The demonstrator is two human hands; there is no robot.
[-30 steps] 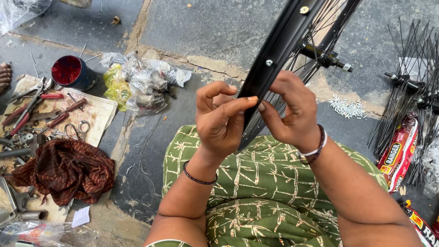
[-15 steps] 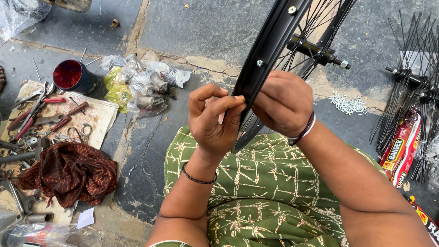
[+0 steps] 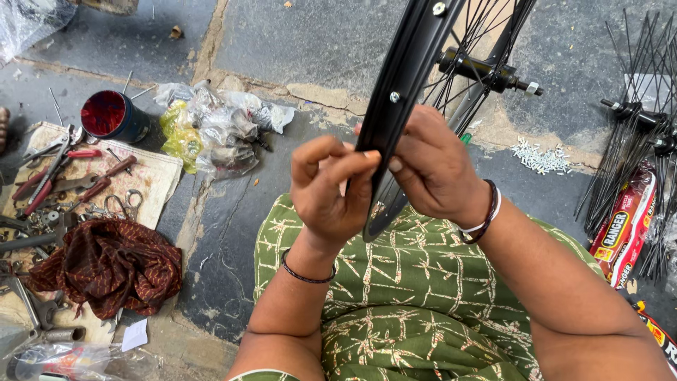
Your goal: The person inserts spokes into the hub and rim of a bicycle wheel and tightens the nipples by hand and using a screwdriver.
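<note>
A black bicycle wheel rim [image 3: 405, 77] stands upright on my lap, with thin spokes running to a black hub [image 3: 479, 70] behind it. My left hand [image 3: 331, 190] pinches the rim's near edge between thumb and fingers. My right hand [image 3: 430, 166] is closed around the rim from the other side, just below a small silver nipple [image 3: 395, 97]. Both hands touch the rim at about the same height. My lap is covered by green patterned cloth [image 3: 423, 296].
A mat at the left holds pliers and other tools [image 3: 56, 176], a dark red cloth [image 3: 109, 264] and a red-lined tin [image 3: 113, 116]. Crumpled plastic bags [image 3: 211, 130] lie beside it. Small silver nipples [image 3: 539, 155] lie heaped on the stone floor; spoked hubs [image 3: 645, 127] lie at the right.
The rim has shifted slightly left and up in view. My hands stay on it, with the fingers of the left hand closing a little more on the edge.
</note>
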